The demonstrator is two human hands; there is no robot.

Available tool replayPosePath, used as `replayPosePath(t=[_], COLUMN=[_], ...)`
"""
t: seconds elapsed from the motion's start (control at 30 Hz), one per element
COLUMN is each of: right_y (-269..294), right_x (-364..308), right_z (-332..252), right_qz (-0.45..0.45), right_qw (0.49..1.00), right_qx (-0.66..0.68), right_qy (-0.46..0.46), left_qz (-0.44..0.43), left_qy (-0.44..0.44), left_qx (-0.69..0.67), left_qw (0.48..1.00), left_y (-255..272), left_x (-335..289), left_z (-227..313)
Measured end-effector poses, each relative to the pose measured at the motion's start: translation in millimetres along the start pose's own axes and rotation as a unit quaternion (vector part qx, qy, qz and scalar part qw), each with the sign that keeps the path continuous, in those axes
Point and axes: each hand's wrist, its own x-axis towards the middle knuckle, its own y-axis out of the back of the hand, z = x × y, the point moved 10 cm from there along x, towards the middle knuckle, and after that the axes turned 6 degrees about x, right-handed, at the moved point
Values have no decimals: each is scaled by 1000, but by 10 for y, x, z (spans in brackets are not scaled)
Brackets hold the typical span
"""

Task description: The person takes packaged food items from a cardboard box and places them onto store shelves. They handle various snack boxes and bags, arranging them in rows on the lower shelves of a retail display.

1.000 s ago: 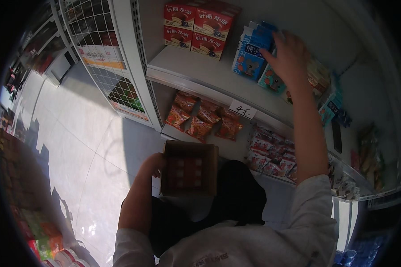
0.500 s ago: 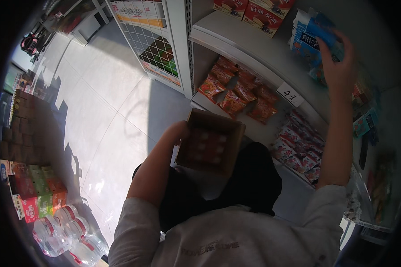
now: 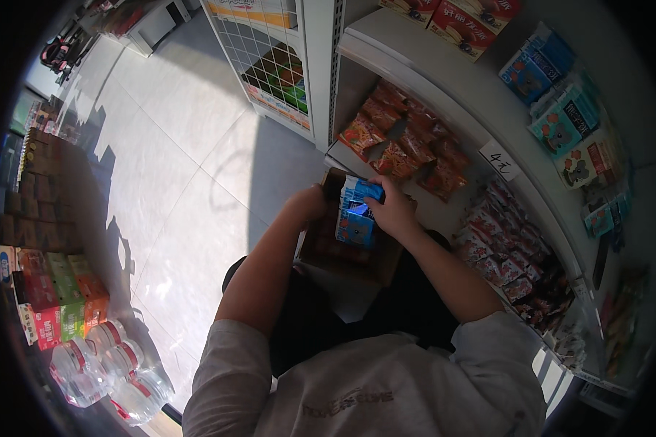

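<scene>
A brown cardboard box (image 3: 388, 271) rests at my lap, between my knees. My left hand (image 3: 307, 204) is closed on its left edge, the fingertips partly hidden in shadow. Just over the box's opening, my right hand (image 3: 395, 209) grips a blue snack packet (image 3: 356, 215) with a cartoon animal on it. Part of the box's inside shows reddish below the packet, too dark to make out. On the upper shelf at the right stand similar blue packets (image 3: 533, 69), with teal packets (image 3: 565, 122) beside them.
Orange snack bags (image 3: 401, 131) and small white-and-red packets (image 3: 504, 244) fill the lower shelf (image 3: 337, 154). Red boxes (image 3: 474, 25) stand on the upper one. A wire-mesh rack (image 3: 270, 62) is ahead. Bottled water packs (image 3: 113, 371) and colourful cartons (image 3: 62, 298) are at left.
My right hand has come down from the upper shelf to the box, bringing a blue packet along. My left hand stays at the box, and the view has shifted slightly.
</scene>
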Motion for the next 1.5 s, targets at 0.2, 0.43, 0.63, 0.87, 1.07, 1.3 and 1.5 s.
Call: replayPosePath(t=[0.2, 0.43, 0.63, 0.87, 1.07, 1.3, 1.5], right_y=[-940, -1731, -1755, -2337, -1787, -2467, -2162], right_x=[244, 862, 1193, 1103, 1573, 559, 866], right_z=[1152, 1775, 2793, 2450, 3482, 1518, 2117], right_qz=[-45, -121, -59, -55, 15, -137, -40], right_qw=[985, 968, 952, 967, 981, 982, 992], right_qx=[-150, -148, -127, -118, -138, -87, -106], right_qy=[-73, -164, -273, -219, -134, -91, -58], left_qz=[9, 36, 36, 96, 42, 329, 128], left_qy=[-30, 19, -31, -61, -72, -7, -117], left_qx=[34, 54, 76, 59, 88, 107, 88], left_qw=[999, 998, 996, 992, 993, 938, 981], left_y=[-69, -25, 0, -37, -61, 269, -220], left_x=[250, 179, 162, 247, 348, -131, 35], left_z=[-46, -254, 236, -142, 756, -124, 746])
